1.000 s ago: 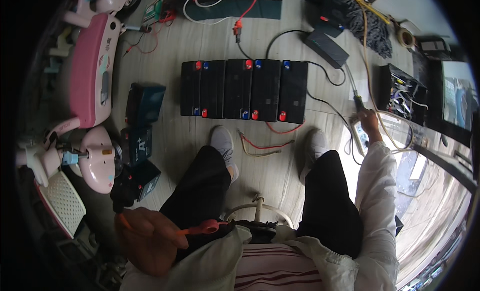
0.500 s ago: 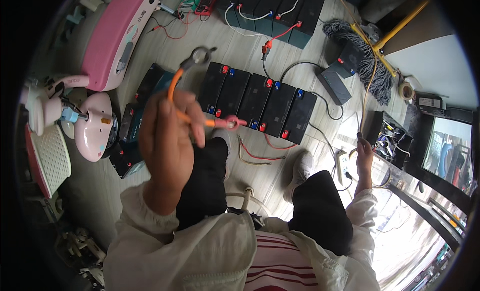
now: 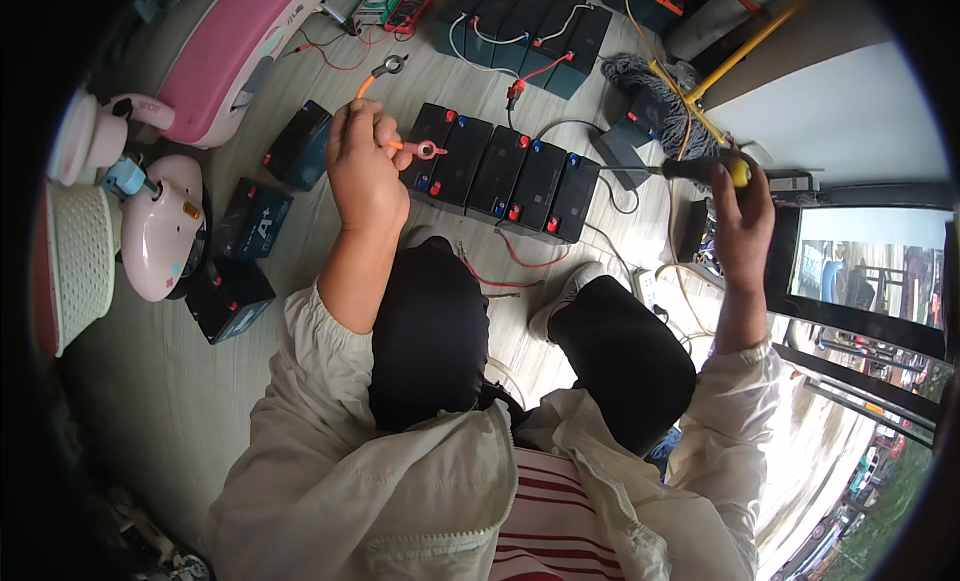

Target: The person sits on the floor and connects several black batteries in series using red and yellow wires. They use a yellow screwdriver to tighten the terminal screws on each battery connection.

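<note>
My left hand (image 3: pixel 366 181) is closed on a short orange cable (image 3: pixel 366 84). One end carries a dark ring-shaped piece (image 3: pixel 391 65), the other a pinkish-red ring-shaped piece (image 3: pixel 426 150). My right hand (image 3: pixel 744 216) grips a screwdriver (image 3: pixel 690 169) with a black and yellow handle, its shaft pointing left toward the right end of a row of black batteries (image 3: pixel 497 171). Whether the tip touches a battery I cannot tell. Red and blue terminals show on the battery tops. Near my feet lie loose red leads (image 3: pixel 505 281).
Farther back stands a wired battery bank (image 3: pixel 520 31), with a red multimeter (image 3: pixel 409 11) to its left. Several more batteries (image 3: pixel 255 216) and a pink scooter (image 3: pixel 215 61) are at the left. On the right are a charger box (image 3: pixel 618 153), a mop (image 3: pixel 640 76) and a power strip (image 3: pixel 646 284).
My right hand has risen from low on the right, and the screwdriver now shows plainly, pointed at the batteries. My left hand still holds the orange cable, now farther forward. The view has shifted.
</note>
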`<action>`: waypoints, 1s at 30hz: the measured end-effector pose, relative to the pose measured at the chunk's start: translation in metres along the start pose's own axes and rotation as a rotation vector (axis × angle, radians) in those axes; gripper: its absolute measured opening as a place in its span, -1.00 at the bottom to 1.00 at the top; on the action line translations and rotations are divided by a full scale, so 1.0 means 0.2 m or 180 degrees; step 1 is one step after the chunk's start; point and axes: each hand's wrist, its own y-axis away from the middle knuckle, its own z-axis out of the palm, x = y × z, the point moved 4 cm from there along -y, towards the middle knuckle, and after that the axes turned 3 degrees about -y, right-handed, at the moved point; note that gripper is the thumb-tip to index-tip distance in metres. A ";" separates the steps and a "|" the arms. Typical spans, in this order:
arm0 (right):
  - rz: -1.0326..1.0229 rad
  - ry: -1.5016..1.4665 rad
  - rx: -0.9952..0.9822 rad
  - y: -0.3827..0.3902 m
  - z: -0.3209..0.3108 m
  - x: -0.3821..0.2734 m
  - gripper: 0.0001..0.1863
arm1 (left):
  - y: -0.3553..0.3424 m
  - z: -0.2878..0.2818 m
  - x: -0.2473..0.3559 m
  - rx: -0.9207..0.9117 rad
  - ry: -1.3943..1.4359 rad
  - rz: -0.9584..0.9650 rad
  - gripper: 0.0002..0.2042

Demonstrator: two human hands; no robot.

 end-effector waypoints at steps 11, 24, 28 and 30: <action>-0.0580 -0.0026 -0.0739 -0.41 1.03 -0.18 -0.65 | -0.30 -0.33 -0.22 0.0157 -0.0164 -0.0484 -0.82; -0.0213 -0.0265 -0.1295 -0.53 1.52 0.30 -0.67 | -0.93 -0.56 -1.14 0.0022 -0.0032 -0.1874 -0.72; -0.0167 -0.0314 -0.1394 -0.57 1.54 0.36 -0.66 | -0.95 -0.46 -1.17 -0.0128 -0.0123 -0.1770 -0.70; -0.0062 -0.0366 -0.1425 -0.59 1.54 0.38 -0.66 | -0.96 -0.44 -1.16 -0.0133 -0.0137 -0.1730 -0.69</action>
